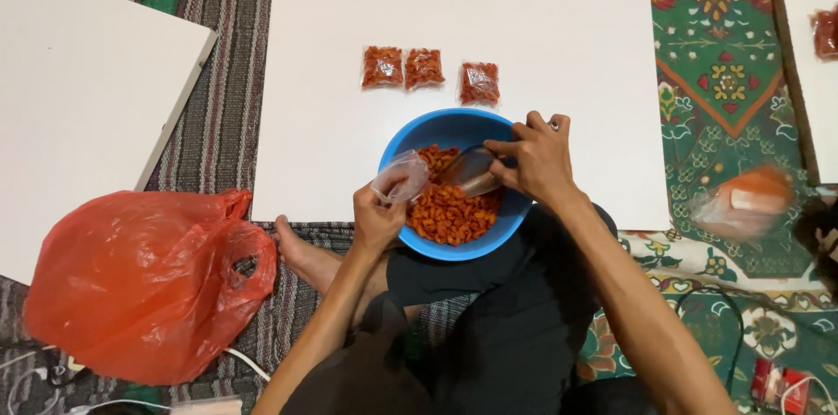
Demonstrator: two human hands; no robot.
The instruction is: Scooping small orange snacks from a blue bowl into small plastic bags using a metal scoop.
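A blue bowl (454, 127) of orange-red snack pieces (449, 212) rests at the near edge of a white board (559, 40). My left hand (375, 219) holds a small clear plastic bag (401, 175) open over the bowl's left side. My right hand (534, 157) grips a metal spoon (471, 171) whose bowl points toward the bag's mouth, just above the snacks. Three small filled packets (428, 70) lie in a row on the board beyond the bowl.
A large red plastic bag (144, 288) sits on the striped mat at the left. Another white board (74, 101) lies far left. A blurred clear bag with orange contents (742, 201) lies on the green patterned mat at the right. My bare foot (305, 253) lies near the bowl.
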